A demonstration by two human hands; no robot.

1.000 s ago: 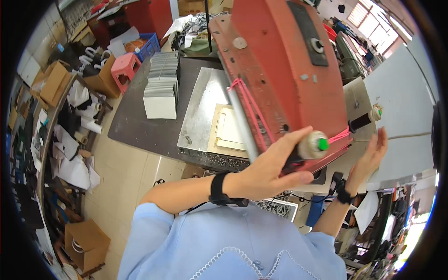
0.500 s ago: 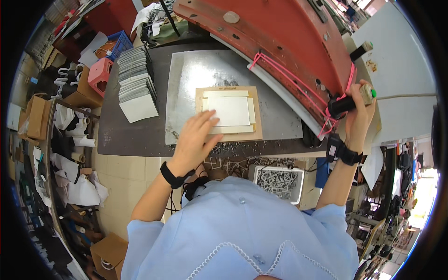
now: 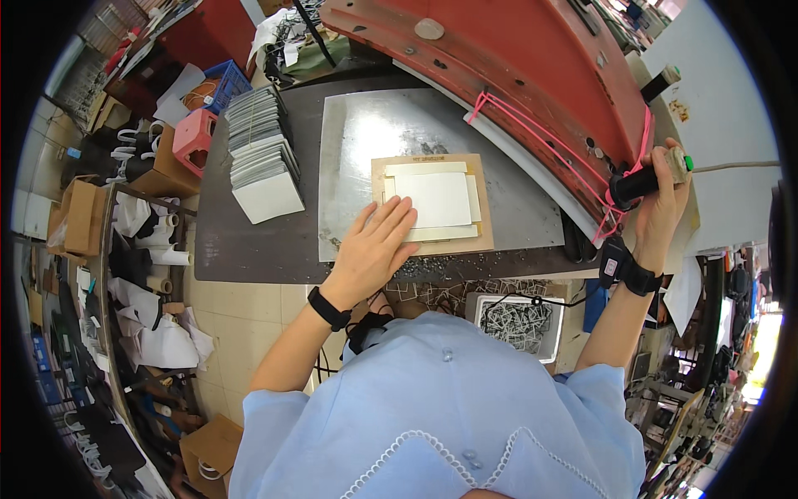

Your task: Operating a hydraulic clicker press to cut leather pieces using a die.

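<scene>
My left hand lies flat, fingers stretched out, over the left edge of a white rectangular sheet. Under the sheet is a brown board with cream strips around it, on a metal plate. My right hand is wrapped round a black handle with a green end, at the right end of a big red press arm. Pink cord is tied along that arm. My palm hides part of the handle.
Stacks of white-and-grey cards stand on the dark table at left. A white bin of small metal-like scraps sits below the front edge. A pink stool and a blue crate are at far left.
The whole view has shifted slightly, so things appear further right. My left fingers now lie closer together and reach further onto the white sheet. My right hand keeps its grip on the handle.
</scene>
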